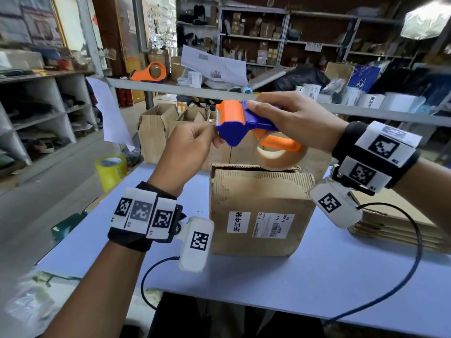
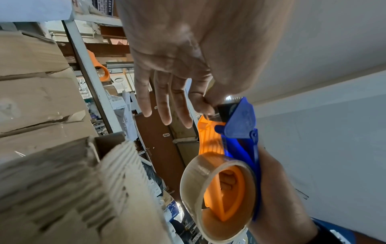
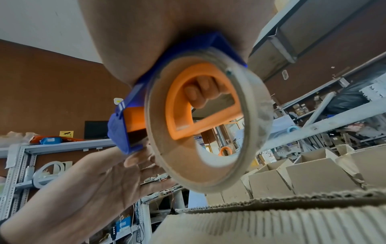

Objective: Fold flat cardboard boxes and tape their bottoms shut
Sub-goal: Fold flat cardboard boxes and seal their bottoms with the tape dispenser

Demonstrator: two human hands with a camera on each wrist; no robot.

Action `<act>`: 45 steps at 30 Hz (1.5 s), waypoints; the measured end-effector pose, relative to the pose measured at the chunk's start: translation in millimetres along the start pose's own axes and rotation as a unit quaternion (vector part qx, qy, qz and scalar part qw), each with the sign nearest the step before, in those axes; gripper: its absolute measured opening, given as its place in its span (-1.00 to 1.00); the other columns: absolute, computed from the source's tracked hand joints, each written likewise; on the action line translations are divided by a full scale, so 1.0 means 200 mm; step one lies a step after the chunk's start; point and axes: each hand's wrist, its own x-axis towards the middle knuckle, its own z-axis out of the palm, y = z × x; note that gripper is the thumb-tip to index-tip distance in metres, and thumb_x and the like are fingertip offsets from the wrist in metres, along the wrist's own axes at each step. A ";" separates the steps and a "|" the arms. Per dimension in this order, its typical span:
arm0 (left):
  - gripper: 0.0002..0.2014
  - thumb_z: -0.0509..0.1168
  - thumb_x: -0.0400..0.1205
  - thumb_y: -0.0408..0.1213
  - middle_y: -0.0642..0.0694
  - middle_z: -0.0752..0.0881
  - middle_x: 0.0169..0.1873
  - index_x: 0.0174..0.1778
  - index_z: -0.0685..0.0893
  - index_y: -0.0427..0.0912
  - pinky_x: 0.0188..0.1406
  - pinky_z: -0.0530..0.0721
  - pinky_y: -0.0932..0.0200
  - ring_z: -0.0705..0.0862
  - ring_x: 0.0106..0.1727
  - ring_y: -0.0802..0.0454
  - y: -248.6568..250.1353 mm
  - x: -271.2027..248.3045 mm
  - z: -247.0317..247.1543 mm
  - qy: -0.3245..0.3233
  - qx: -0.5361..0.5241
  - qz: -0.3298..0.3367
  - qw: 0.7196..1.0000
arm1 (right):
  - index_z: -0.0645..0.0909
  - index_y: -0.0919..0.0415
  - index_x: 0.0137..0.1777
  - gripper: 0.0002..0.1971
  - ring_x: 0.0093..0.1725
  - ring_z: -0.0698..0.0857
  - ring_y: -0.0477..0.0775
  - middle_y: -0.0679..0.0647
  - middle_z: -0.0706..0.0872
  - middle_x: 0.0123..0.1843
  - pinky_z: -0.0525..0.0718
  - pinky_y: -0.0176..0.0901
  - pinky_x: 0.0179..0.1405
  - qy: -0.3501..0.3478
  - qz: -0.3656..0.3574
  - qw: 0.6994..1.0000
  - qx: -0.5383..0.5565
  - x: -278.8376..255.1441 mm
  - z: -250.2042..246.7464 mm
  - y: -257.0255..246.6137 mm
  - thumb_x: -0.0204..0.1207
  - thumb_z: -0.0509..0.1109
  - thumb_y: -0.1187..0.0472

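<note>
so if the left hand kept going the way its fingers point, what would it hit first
Likely the blue and orange plastic tape dispenser: the left hand already pinches at its toothed front end, so nothing lies between. Depth beyond it is unclear.

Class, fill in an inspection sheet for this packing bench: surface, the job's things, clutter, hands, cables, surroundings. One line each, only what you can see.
Surface: pale blue table.
Job's things: folded box standing on the table, labels on its near side; tape dispenser held above it; stack of flat boxes on the right.
Clutter: yellow tape roll beside the table's left edge.
Hands: right hand grips the dispenser; left hand pinches at its blade end, the other fingers straight.
Cables: dark cable loops from the right wrist over the table; another hangs from the left wrist.
Surroundings: metal shelves with goods; open cartons behind; second dispenser on a rail.
</note>
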 end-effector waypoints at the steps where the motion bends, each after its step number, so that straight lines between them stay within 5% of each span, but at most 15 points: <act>1: -0.64 0.21 0.74 -0.25 -0.20 0.76 -0.29 -0.41 0.66 -0.10 -0.05 0.66 -0.19 0.57 -0.21 -0.07 0.00 0.00 0.00 0.003 0.005 0.002 1.000 | 0.61 0.05 -0.21 -0.60 -0.28 0.52 -0.10 -0.14 0.60 -0.30 0.42 -0.09 -0.16 0.005 -0.002 1.000 -0.009 0.00 0.00 0.00 0.78 0.23 -0.15; 6: -0.60 0.19 0.80 -0.17 -0.25 0.76 -0.19 -0.22 0.71 -0.38 0.11 0.70 -0.38 0.68 -0.10 -0.34 -0.02 -0.03 -0.01 0.000 0.023 0.028 0.999 | 0.63 0.03 -0.24 -0.59 -0.34 0.53 -0.15 -0.15 0.61 -0.36 0.42 -0.14 -0.25 -0.002 -0.005 0.999 -0.050 -0.01 -0.03 -0.01 0.75 0.26 -0.19; 9: -0.51 0.17 0.81 -0.11 0.01 0.73 -0.32 -0.49 0.62 -0.04 0.11 0.75 -0.28 0.76 -0.01 -0.18 -0.07 -0.05 -0.06 0.000 0.010 0.027 1.000 | 0.67 0.08 -0.18 -0.56 -0.30 0.58 -0.04 -0.06 0.65 -0.30 0.45 -0.08 -0.21 -0.014 -0.006 0.998 -0.062 -0.05 -0.08 0.04 0.71 0.26 -0.24; 12: -0.46 0.17 0.80 -0.07 0.14 0.70 -0.37 -0.57 0.56 0.06 0.19 0.72 -0.30 0.76 0.07 -0.21 -0.14 -0.08 -0.12 0.012 -0.015 0.000 1.000 | 0.69 0.16 -0.12 -0.55 -0.16 0.64 0.20 0.15 0.70 -0.19 0.46 -0.01 -0.15 -0.005 -0.001 0.998 -0.057 -0.08 -0.13 0.12 0.74 0.26 -0.21; 15: -0.60 0.18 0.73 0.17 0.16 0.82 -0.09 -0.35 0.70 0.13 0.29 0.69 -0.16 0.75 0.14 -0.01 -0.19 -0.10 -0.09 -0.006 -0.054 -0.026 0.998 | 0.69 0.23 -0.11 -0.57 -0.18 0.61 0.23 0.24 0.69 -0.16 0.42 0.00 -0.13 -0.002 0.005 1.000 -0.027 -0.09 -0.12 0.15 0.76 0.27 -0.12; 17: -0.61 0.32 0.56 0.30 0.14 0.82 0.06 -0.18 0.65 0.01 0.29 0.67 -0.02 0.74 0.19 0.19 -0.22 -0.12 -0.04 -0.029 -0.060 -0.031 0.997 | 0.68 0.25 -0.11 -0.58 -0.27 0.55 0.07 0.23 0.67 -0.18 0.41 -0.01 -0.13 0.006 0.012 1.000 -0.013 -0.08 -0.11 0.16 0.78 0.27 -0.09; 20: -0.53 0.51 0.51 0.04 0.16 0.80 0.16 -0.20 0.31 -0.04 0.30 0.67 -0.09 0.73 0.27 0.17 -0.30 -0.17 0.01 -0.064 -0.041 -0.020 0.997 | 0.66 0.27 -0.10 -0.57 -0.29 0.52 -0.10 0.10 0.61 -0.27 0.39 -0.09 -0.16 0.013 0.018 1.000 0.010 -0.06 -0.08 0.16 0.79 0.25 -0.08; 24: -0.52 0.51 0.53 -0.06 0.18 0.79 0.19 -0.17 0.25 -0.09 0.31 0.69 -0.23 0.71 0.34 -0.01 -0.36 -0.21 0.04 -0.054 -0.057 -0.037 0.996 | 0.70 0.30 0.00 -0.53 -0.19 0.58 0.04 0.29 0.68 -0.12 0.42 0.01 -0.07 0.004 0.027 0.999 0.035 -0.06 0.00 0.18 0.77 0.24 -0.14; 27: -0.54 0.50 0.57 -0.17 0.18 0.80 0.18 -0.17 0.25 -0.11 0.32 0.68 -0.22 0.72 0.32 -0.04 -0.36 -0.22 0.04 -0.033 -0.056 -0.044 0.997 | 0.76 0.19 0.07 -0.57 -0.05 0.71 0.04 0.14 0.77 0.00 0.51 0.06 0.01 0.014 0.039 0.998 0.054 -0.07 0.03 0.21 0.75 0.25 -0.16; 30: -0.55 0.50 0.57 -0.18 0.21 0.80 0.17 -0.17 0.25 -0.11 0.28 0.70 -0.04 0.73 0.30 -0.05 -0.37 -0.22 0.05 -0.024 -0.051 -0.044 0.997 | 0.76 0.14 0.04 -0.56 -0.14 0.66 0.02 0.15 0.76 -0.08 0.49 0.01 0.02 0.004 0.048 0.997 0.064 -0.09 0.07 0.25 0.69 0.25 -0.21; 33: -0.53 0.45 0.55 0.06 0.21 0.79 0.17 -0.16 0.36 -0.20 0.12 0.69 0.25 0.73 0.28 0.09 -0.38 -0.22 0.05 -0.018 -0.060 -0.052 0.997 | 0.75 0.24 0.08 -0.49 -0.12 0.65 0.12 0.27 0.75 -0.03 0.49 0.03 0.02 0.013 0.051 0.995 0.087 -0.11 0.09 0.28 0.64 0.26 -0.23; 35: -0.52 0.31 0.60 0.22 0.08 0.76 0.17 -0.21 0.55 -0.21 0.16 0.71 0.13 0.71 0.29 0.13 -0.40 -0.22 0.05 0.001 -0.103 -0.082 0.991 | 0.74 0.22 0.04 -0.51 -0.16 0.63 0.03 0.25 0.73 -0.07 0.48 0.00 -0.02 0.015 0.045 0.995 0.092 -0.12 0.09 0.29 0.65 0.26 -0.22; 37: -0.59 0.14 0.77 0.03 -0.07 0.71 0.18 -0.35 0.56 -0.07 0.22 0.71 -0.01 0.71 0.28 0.06 -0.43 -0.23 0.05 0.017 -0.109 -0.112 0.988 | 0.74 0.15 -0.03 -0.54 -0.18 0.62 0.05 0.19 0.72 -0.13 0.47 0.02 -0.04 0.009 0.042 0.995 0.085 -0.12 0.09 0.29 0.65 0.26 -0.24; 40: -0.67 0.08 0.78 -0.25 -0.11 0.66 0.17 -0.30 0.57 -0.08 0.29 0.69 -0.15 0.71 0.21 0.03 -0.47 -0.23 0.06 0.016 -0.043 -0.150 0.988 | 0.74 0.08 -0.07 -0.48 -0.14 0.66 0.19 0.07 0.74 -0.19 0.50 0.11 -0.05 -0.005 0.046 0.998 0.044 -0.10 0.10 0.27 0.58 0.23 -0.37; 45: -0.64 0.03 0.79 -0.19 -0.10 0.58 0.04 -0.31 0.53 -0.12 0.33 0.61 -0.29 0.67 0.16 -0.12 -0.49 -0.23 0.08 -0.020 0.013 -0.163 0.986 | 0.76 0.03 0.00 -0.52 -0.08 0.69 0.20 0.02 0.77 -0.15 0.61 0.35 0.11 -0.018 0.056 0.998 -0.009 -0.08 0.10 0.24 0.64 0.22 -0.33</act>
